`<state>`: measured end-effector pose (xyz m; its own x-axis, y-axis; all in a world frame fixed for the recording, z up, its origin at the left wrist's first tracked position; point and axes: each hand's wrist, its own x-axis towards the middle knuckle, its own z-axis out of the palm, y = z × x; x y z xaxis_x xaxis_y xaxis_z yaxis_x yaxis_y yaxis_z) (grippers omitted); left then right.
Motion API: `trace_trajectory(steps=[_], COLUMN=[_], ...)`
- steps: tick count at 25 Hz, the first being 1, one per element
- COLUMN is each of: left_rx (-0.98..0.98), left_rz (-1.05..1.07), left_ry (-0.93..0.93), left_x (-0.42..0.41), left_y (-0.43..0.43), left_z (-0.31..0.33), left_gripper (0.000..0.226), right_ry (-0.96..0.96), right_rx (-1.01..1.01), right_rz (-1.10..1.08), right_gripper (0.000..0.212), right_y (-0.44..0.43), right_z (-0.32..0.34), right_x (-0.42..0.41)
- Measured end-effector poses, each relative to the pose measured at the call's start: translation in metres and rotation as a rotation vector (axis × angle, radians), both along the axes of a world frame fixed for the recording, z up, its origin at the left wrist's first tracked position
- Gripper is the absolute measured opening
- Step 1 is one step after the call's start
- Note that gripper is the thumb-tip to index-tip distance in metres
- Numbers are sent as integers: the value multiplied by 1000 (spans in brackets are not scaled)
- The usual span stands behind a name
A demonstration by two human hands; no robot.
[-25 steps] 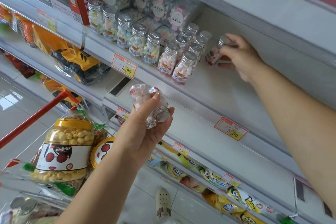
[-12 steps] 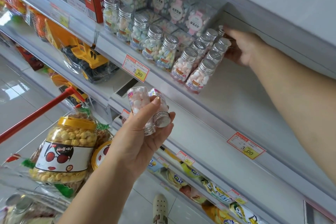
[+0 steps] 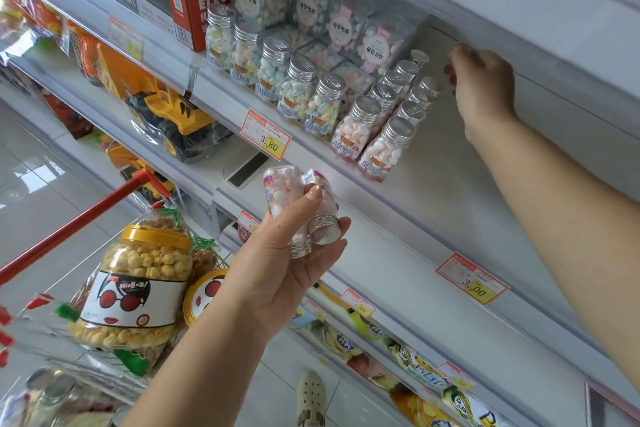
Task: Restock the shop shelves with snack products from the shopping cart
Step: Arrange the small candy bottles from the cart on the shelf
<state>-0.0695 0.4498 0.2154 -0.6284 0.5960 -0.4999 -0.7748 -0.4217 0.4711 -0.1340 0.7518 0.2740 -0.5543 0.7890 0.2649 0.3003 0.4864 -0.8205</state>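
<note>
Done: bottle rows (image 3: 375, 135) are standing shelved.
Remaining: left hand (image 3: 277, 270) is gripping spare bottles (image 3: 280, 191).
Right hand (image 3: 485, 90): curling; grip contents unclear.

Your right hand (image 3: 485, 94) is up near the back of the shelf (image 3: 450, 184), just right of the rows of bottles (image 3: 377, 118) and apart from them. Behind those rows, further left of that hand, stand the clear boxes (image 3: 341, 29). Your left hand (image 3: 277, 274) is below and in front of the shelf edge, with two bottles (image 3: 294, 204) in it, caps downward. A price tag (image 3: 266, 139) hangs on the edge just above it. Lower left of that hand, a jar (image 3: 135, 288) sits in the cart (image 3: 69, 229).
</note>
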Motion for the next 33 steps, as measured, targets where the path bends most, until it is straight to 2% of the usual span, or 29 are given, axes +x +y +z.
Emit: trace_trajectory(steps=[2, 4, 5, 6, 8, 9, 12, 14, 18, 21, 24, 27, 29, 33], left_rx=[34, 82, 103, 115, 125, 132, 153, 165, 134, 61, -7, -29, -39, -37], left_rz=[-44, -100, -133, -169, -245, -273, -322, -377, -371, -313, -303, -293, -282, -254], left_ry=[14, 24, 35, 51, 104, 128, 165, 197, 136, 110, 109, 106, 96, 81], left_x=[1, 3, 4, 6, 12, 15, 20, 21, 24, 27, 29, 28, 26, 21], left_y=[-2, -3, -3, -4, -6, -6, -7, -7, -4, -3, 2, 8, 10, 7], left_z=[7, 14, 17, 20, 24, 27, 31, 31, 27, 23, 19, 17, 15, 12], left_gripper=[48, 45, 45, 42, 26, 18, 16, 15, 41, 33, 30, 37, 37, 33], right_ry=[31, 77, 56, -20, -179, -216, -286, -300, -113, -62, -165, -343, -292, -205], right_rx=[415, 601, 567, 440, 49, -74, -81, -61, -299, -314, -290, -88, -103, -288], right_rz=[-20, 181, 336, 487, 729, 790, 868, 828, 705, 438, 234, -8, -19, 149], right_gripper=[42, 28, 24, 23, 29, 33, 56, 68, 57, 53, 51, 48, 41, 28], right_y=[-23, -64, -86, -109, -136, -141, -146, -145, -132, -100, -66, -43, -38, -40], right_z=[2, -1, -4, -5, -10, -12, -13, -14, -5, -1, -8, -12, -10, -4], right_x=[36, 85, 105, 121, 136, 141, 152, 158, 168, 164, 149, 134, 128, 139])
